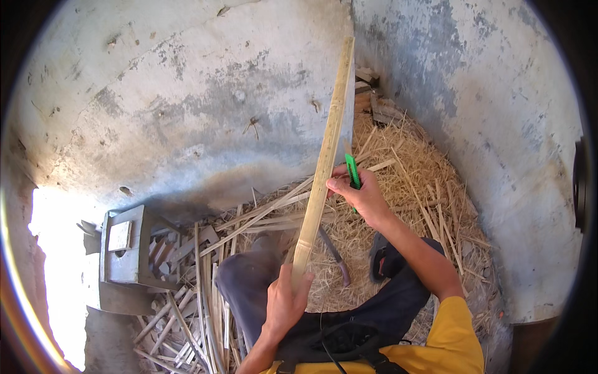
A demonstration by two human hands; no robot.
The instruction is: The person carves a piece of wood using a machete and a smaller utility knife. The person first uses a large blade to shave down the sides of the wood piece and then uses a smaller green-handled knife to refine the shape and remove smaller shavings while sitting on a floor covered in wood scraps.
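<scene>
My left hand (288, 299) is closed round the lower end of a long split bamboo strip (326, 153). The strip stands nearly upright in front of me, its top leaning slightly right. A green utility knife (352, 171) is held in my right hand (363, 194), its thin blade pointing up. The thumb and fingers of that hand also meet the strip's right edge around its middle. Between my legs on the floor lies a dark-bladed tool with a brown handle (344, 272).
Shavings (398, 181) heap up in the corner ahead and to the right. Loose bamboo strips (205, 293) lie to my left, beside a grey wooden box (140, 246). Weathered walls (218, 93) stand close ahead and on the right. Bright light enters at the far left.
</scene>
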